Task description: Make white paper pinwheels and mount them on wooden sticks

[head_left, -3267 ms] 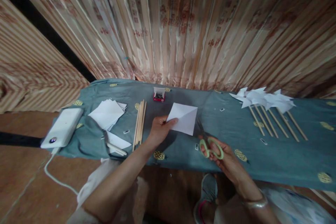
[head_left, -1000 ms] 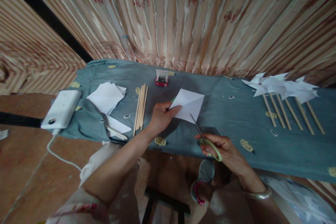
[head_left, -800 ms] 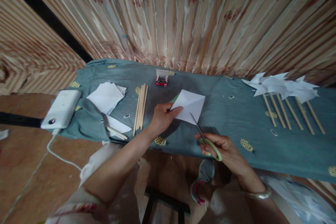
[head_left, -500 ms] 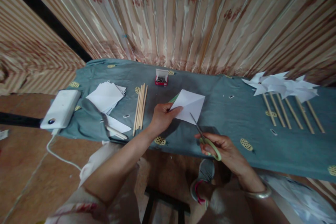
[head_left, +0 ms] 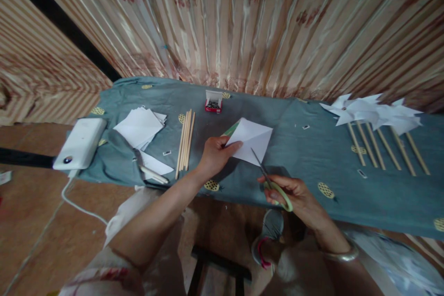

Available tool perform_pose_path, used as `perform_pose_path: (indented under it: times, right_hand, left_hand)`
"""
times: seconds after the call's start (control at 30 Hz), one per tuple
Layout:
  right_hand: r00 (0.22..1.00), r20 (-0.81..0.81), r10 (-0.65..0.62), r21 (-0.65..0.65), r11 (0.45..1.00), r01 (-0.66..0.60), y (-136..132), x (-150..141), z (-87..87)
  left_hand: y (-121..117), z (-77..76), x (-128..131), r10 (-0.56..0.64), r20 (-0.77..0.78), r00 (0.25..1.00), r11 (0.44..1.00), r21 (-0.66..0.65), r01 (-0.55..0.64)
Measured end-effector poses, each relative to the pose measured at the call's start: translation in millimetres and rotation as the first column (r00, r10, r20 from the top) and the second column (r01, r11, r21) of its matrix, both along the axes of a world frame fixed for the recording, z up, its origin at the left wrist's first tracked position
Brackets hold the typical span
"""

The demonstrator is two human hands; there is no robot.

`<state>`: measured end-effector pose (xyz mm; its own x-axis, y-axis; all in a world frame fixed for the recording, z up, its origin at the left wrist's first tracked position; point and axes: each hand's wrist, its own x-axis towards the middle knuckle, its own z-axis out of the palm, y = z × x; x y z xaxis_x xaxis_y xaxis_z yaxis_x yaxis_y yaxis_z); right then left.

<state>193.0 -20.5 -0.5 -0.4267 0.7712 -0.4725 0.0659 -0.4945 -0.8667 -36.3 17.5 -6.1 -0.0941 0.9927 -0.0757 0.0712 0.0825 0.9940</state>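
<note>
My left hand (head_left: 217,155) pinches a square of white paper (head_left: 255,136) by its left side, thumb on top. Something green (head_left: 231,128) shows at the paper's upper left edge; I cannot tell what it is. In my right hand (head_left: 289,189) is a pair of scissors (head_left: 277,189) with light green handles. Their blades reach up over the lower edge of the paper, tip near its middle. Left of my left hand lie several wooden sticks (head_left: 185,143) side by side. A small red box (head_left: 213,104) of metal pins or tacks stands open behind.
A stack of white paper squares (head_left: 138,127) lies at the left, beside a white power bank (head_left: 79,143) with a cable. Below the stack is a knife-like tool (head_left: 137,159). Several paper pinwheels (head_left: 373,111) on sticks lie at the right. The table has a green cloth (head_left: 305,148).
The paper's right corner has shifted slightly to the right and down. Both hands and the scissors stay almost in place.
</note>
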Motion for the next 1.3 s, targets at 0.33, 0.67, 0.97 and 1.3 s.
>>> perform_pose_path:
  times: [0.33,0.67,0.97,1.3]
  right_hand:
    - [0.999,-0.039,-0.007,0.007,1.000,0.007,0.4,-0.9,0.2]
    - [1.000,-0.018,0.001,0.023,1.000,-0.001,0.9,0.1,-2.8]
    - [1.000,0.007,0.000,0.013,1.000,0.000,0.2,-1.6,2.7]
    - [1.000,0.008,0.000,0.023,1.000,0.000,0.4,-1.6,1.9]
  left_hand:
    - [-0.3,0.5,0.7,-0.017,0.033,0.999,1.000,-0.003,0.017]
    - [-0.6,0.5,0.7,-0.013,0.028,1.000,1.000,-0.021,0.013]
    - [-2.5,0.7,4.0,-0.021,0.061,0.998,0.999,-0.047,0.024]
    - [-2.6,0.7,5.0,-0.014,0.091,0.996,0.998,-0.059,0.020]
